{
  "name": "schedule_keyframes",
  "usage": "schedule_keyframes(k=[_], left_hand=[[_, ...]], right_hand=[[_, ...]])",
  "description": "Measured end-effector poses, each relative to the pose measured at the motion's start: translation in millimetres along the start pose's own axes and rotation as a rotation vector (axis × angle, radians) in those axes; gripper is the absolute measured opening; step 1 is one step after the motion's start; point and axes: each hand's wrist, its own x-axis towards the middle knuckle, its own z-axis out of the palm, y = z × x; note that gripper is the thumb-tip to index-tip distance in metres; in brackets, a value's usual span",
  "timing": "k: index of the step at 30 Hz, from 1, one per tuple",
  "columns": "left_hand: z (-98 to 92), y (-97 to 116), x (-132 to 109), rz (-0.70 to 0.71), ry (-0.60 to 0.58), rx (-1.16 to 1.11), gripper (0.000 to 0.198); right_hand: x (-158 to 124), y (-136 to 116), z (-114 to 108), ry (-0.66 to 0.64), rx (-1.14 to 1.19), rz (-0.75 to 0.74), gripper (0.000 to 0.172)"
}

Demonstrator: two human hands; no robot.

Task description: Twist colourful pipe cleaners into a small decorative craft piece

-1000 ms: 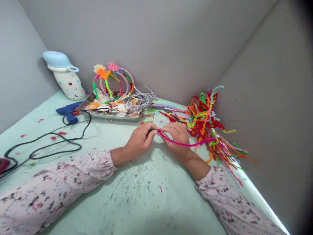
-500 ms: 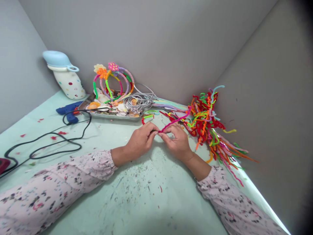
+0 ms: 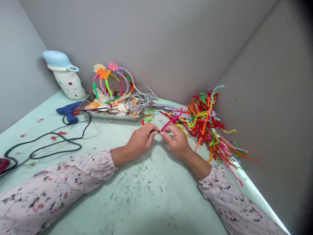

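A magenta pipe cleaner point(image 3: 168, 123) runs between my two hands, its free end slanting up and to the right with a bend near the tip. My left hand point(image 3: 140, 140) pinches its near end between thumb and forefinger, where a thin dark strand also shows; I cannot tell whether that is a wire. Close by, my right hand point(image 3: 179, 141) grips the pipe cleaner with thumb and fingers, the fingertips of both hands almost meeting. Just behind them lie a short red and green pipe cleaner piece point(image 3: 147, 120) and a yellow one point(image 3: 183, 130).
At the back stands a metal tray point(image 3: 112, 116) with scraps, a coil of grey wire point(image 3: 140, 103) and flowered headbands point(image 3: 113, 81). On the left are a blue glue gun point(image 3: 69, 111), its black cord point(image 3: 57, 133) and a white bottle point(image 3: 70, 85). Pipe cleaners point(image 3: 205, 117) are heaped right.
The free end of the magenta pipe cleaner has swung left and looks shorter, uncovering the yellow piece behind it. Both hands stay nearly in place, with small finger movements.
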Motion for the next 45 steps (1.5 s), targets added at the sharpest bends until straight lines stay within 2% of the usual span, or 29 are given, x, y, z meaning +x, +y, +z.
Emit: schedule_keyframes(k=[6,13,24,37,45], left_hand=[[1.1,0.1,-1.1,-0.04,-0.005,-0.005,0.011],[0.4,1.5,-2.6,-0.049,-0.031,0.02,0.012],[0.4,1.3,-1.5,-0.06,-0.02,0.016,0.011],[1.9,1.0,-1.7,-0.04,-0.067,0.056,0.011],[0.8,0.8,-2.7,-0.029,-0.077,0.046,0.011]], right_hand=[[-0.1,-1.0,-0.9,-0.04,0.02,0.04,0.016],[1.6,-3.3,-3.0,-0.129,0.137,0.158,0.016],[0.2,-0.9,-1.3,-0.131,0.137,0.176,0.021],[2.8,-2.0,-0.9,-0.224,0.358,0.401,0.021],[3.2,1.4,-0.8,-0.251,0.417,0.456,0.02]])
